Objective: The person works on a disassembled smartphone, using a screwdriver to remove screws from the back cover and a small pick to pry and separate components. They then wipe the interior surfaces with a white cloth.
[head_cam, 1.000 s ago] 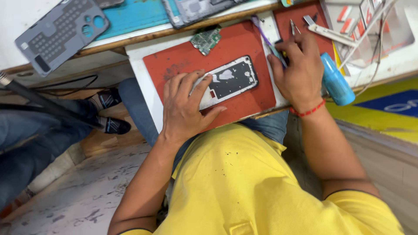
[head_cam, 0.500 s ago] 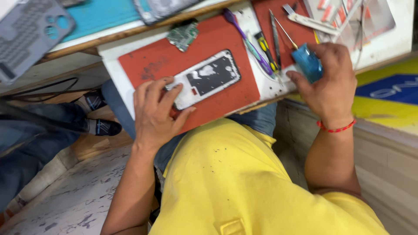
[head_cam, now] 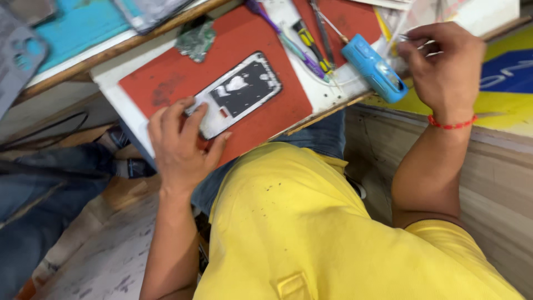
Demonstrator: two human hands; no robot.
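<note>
A white table (head_cam: 114, 91) runs across the top of the view, edged with a wooden strip, and a person in a yellow shirt (head_cam: 311, 233) sits at it, seen from above. On the table lies a red mat (head_cam: 172, 78), and beyond the table's far edge a blue surface (head_cam: 78, 28) carries a grey phone shell (head_cam: 16, 53) at the left border. Blue jeans (head_cam: 33, 222) of another person show at lower left, above a pale floor (head_cam: 105, 261).

An opened phone (head_cam: 236, 94) lies flat on the mat, tilted, its dark inside facing up inside a pale frame. The left hand (head_cam: 180, 147) rests on the mat at the phone's near end, fingers spread and pressing on its lower corner, the thumb just beside its edge; the hand is open, pinning the phone rather than gripping it.

A blue tool (head_cam: 372, 66), box-shaped, lies at the table's edge, right of the mat. The right hand (head_cam: 444, 64), with a red thread at the wrist, is just beside it, not touching, fingers curled with the tips pinched together; whether they hold a thin wire there I cannot tell.

A green circuit board (head_cam: 195, 41) sits at the mat's far edge. A screwdriver (head_cam: 311, 44) with a black-and-yellow grip lies between the phone and the blue tool, beside thin tweezers (head_cam: 325, 28).
</note>
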